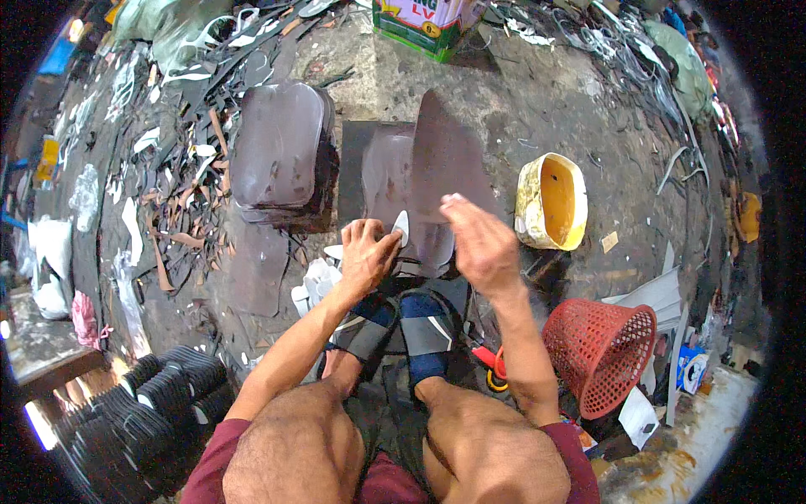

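Observation:
My left hand (367, 252) is closed on a small white pointed piece (401, 228), pressed down on a dark brown sheet (382, 181) that lies on a dark board (353, 160). My right hand (478, 239) holds up the near edge of a dark brown cut piece (449, 155), which stands tilted above the board. My feet in blue and grey sandals (424, 332) rest just below the board.
A stack of brown sheets (281, 155) sits left of the board. A yellow glue-stained tub (550, 202) stands to the right, a red plastic basket (600, 349) near my right knee. Black ribbed soles (159, 399) pile at lower left. Scraps litter the floor (546, 92).

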`<state>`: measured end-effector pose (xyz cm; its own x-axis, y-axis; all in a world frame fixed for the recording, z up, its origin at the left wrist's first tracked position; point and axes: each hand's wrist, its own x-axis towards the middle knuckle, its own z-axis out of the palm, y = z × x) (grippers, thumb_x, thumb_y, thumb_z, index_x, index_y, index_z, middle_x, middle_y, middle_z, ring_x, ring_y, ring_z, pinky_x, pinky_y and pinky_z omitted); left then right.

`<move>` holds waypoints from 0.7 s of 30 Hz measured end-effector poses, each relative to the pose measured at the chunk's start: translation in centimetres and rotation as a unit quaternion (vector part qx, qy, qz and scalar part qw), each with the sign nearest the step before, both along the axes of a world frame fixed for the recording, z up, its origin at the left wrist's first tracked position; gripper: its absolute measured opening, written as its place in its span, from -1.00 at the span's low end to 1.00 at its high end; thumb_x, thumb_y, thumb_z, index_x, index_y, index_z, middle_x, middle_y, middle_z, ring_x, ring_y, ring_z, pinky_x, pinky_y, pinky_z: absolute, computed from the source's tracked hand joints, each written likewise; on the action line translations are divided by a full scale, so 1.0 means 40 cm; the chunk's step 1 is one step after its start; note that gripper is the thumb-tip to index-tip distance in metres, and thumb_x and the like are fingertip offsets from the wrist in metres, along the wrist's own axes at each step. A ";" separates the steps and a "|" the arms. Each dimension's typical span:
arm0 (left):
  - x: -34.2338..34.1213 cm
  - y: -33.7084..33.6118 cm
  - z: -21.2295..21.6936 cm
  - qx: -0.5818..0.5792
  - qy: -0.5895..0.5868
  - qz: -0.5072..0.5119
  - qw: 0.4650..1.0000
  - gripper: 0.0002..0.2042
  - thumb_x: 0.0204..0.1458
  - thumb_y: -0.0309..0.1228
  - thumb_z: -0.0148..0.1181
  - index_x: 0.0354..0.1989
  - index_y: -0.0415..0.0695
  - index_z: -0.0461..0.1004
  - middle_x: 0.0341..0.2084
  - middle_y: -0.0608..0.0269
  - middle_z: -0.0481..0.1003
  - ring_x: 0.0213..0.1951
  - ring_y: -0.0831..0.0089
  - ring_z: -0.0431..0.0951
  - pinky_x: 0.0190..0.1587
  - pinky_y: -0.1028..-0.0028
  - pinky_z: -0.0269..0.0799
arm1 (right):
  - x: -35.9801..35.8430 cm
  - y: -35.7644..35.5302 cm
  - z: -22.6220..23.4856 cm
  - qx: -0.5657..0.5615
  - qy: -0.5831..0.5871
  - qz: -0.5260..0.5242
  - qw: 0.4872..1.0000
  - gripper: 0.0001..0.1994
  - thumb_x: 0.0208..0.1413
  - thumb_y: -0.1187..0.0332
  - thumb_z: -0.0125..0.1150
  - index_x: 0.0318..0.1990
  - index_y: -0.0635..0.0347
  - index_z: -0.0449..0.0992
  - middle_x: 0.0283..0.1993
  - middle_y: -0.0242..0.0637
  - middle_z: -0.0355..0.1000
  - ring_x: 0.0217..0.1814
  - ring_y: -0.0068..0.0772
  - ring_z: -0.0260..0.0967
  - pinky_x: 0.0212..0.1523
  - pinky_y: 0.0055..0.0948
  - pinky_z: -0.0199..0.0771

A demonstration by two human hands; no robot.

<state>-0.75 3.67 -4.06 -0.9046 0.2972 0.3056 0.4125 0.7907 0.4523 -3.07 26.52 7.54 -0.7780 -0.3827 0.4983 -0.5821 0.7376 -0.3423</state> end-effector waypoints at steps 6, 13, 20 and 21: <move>0.013 -0.027 -0.023 -0.026 -0.028 -0.048 0.998 -0.76 -0.17 -0.36 0.37 -0.25 -0.06 0.65 -0.05 0.12 0.42 0.06 0.07 0.34 0.08 0.06 0.25 | 0.109 -0.051 -0.268 0.042 -0.101 0.004 0.994 -0.70 0.25 0.32 0.25 0.08 0.20 0.61 0.18 -0.17 0.57 0.31 -0.13 0.47 0.29 -0.15 0.48; 0.007 -0.028 -0.009 0.007 -0.058 -0.038 0.998 -0.72 -0.10 -0.32 0.37 -0.15 0.01 0.67 -0.13 0.16 0.42 -0.01 0.09 0.35 0.03 0.10 0.26 | 0.065 -0.076 -0.236 0.032 -0.101 -0.043 0.993 -0.67 0.23 0.29 0.28 0.11 0.15 0.61 0.12 -0.17 0.60 0.24 -0.16 0.50 0.18 -0.16 0.48; 0.006 -0.004 -0.021 -0.012 -0.044 -0.005 0.999 -0.72 0.04 -0.20 0.38 -0.06 0.12 0.70 -0.18 0.22 0.42 -0.04 0.14 0.36 0.01 0.11 0.25 | 0.045 -0.070 -0.222 -0.013 -0.160 -0.074 0.984 -0.73 0.28 0.31 0.23 0.06 0.18 0.59 -0.08 -0.15 0.62 -0.03 -0.10 0.58 -0.01 -0.16 0.57; 0.008 -0.014 -0.030 -0.023 -0.045 -0.004 0.999 -0.73 0.06 -0.19 0.38 -0.07 0.12 0.70 -0.19 0.23 0.43 -0.04 0.15 0.36 0.02 0.11 0.25 | 0.055 -0.083 -0.233 0.007 -0.134 -0.037 0.990 -0.71 0.27 0.29 0.23 0.08 0.16 0.58 -0.03 -0.18 0.62 0.01 -0.15 0.56 0.04 -0.17 0.56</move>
<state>-0.42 3.13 -5.25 -0.9252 0.3172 0.2085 0.3787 0.8081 0.4512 -0.86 23.19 -1.79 -0.9074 -0.3257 0.2657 -0.4166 0.7807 -0.4658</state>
